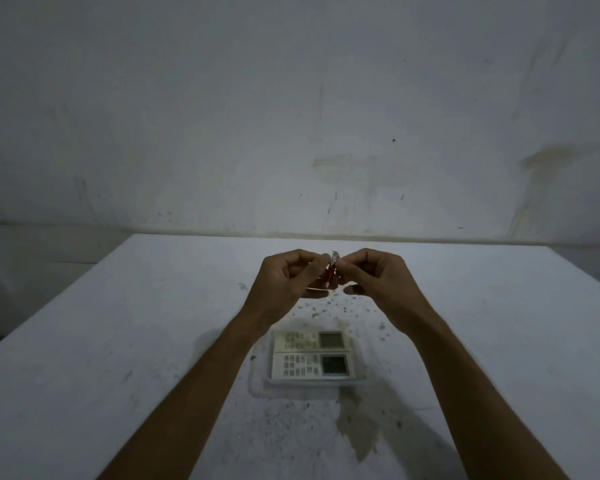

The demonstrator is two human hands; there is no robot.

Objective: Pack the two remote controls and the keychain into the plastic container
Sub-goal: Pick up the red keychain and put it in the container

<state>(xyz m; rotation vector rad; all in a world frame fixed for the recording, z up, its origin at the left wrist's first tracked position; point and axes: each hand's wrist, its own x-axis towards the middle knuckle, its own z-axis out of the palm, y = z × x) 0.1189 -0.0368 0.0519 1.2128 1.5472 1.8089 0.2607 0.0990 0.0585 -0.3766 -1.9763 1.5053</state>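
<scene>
Two white remote controls lie side by side, screens to the right, in a clear plastic container (257, 382) at the middle of the table: the far remote (310, 339) and the near remote (314, 365). Above and beyond them, my left hand (288, 275) and my right hand (378, 277) pinch a small keychain (332, 270) between their fingertips. It has a metal ring at the top and a red part below. Most of the keychain is hidden by my fingers.
The white table (118, 341) is scuffed, with dark specks and a brownish stain (357, 427) near the container. A stained white wall (291, 116) rises behind the table's far edge. The table's left edge runs diagonally at the left.
</scene>
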